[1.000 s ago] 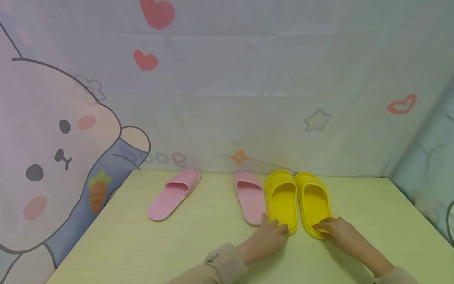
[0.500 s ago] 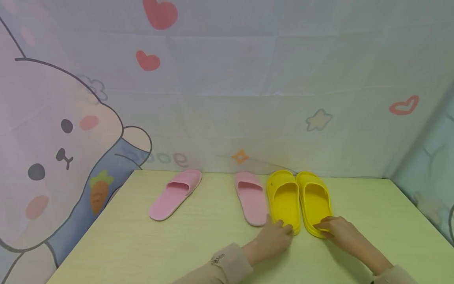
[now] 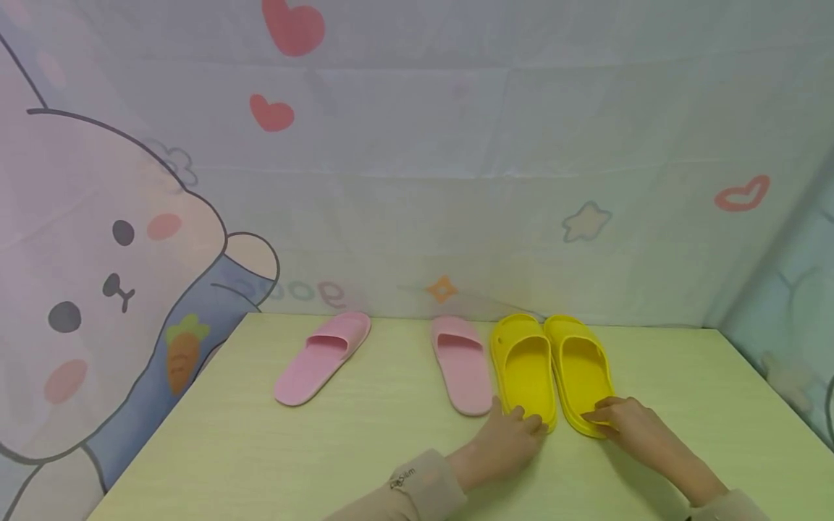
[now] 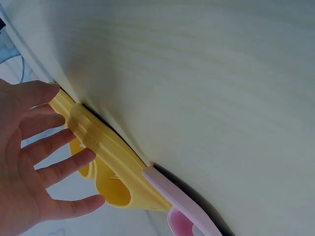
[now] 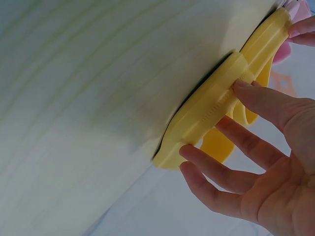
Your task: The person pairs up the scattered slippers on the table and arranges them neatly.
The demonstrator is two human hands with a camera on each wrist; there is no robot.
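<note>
Two yellow slippers stand side by side near the back of the table, toes to the wall. My left hand [image 3: 508,445] touches the heel of the left yellow slipper [image 3: 531,373]; in the left wrist view, its fingers [image 4: 64,167] are spread and fairly straight along the slipper's edge. My right hand [image 3: 645,434] pinches the heel rim of the right yellow slipper [image 3: 583,369]. In the right wrist view, the thumb lies on the heel's outer side and the index fingertip is hidden behind the slipper. A pink slipper [image 3: 462,369] lies just left of the yellow ones.
Another pink slipper [image 3: 319,362] lies apart at the left, angled with its toe toward the upper right. Behind the pale wooden table [image 3: 228,449] hangs a printed cloth [image 3: 404,130] with hearts and a cartoon animal.
My left hand has shifted slightly right, and the heel of the left yellow slipper has moved right with it. The right slipper's heel has also shifted a little right. The pink slippers stay put.
</note>
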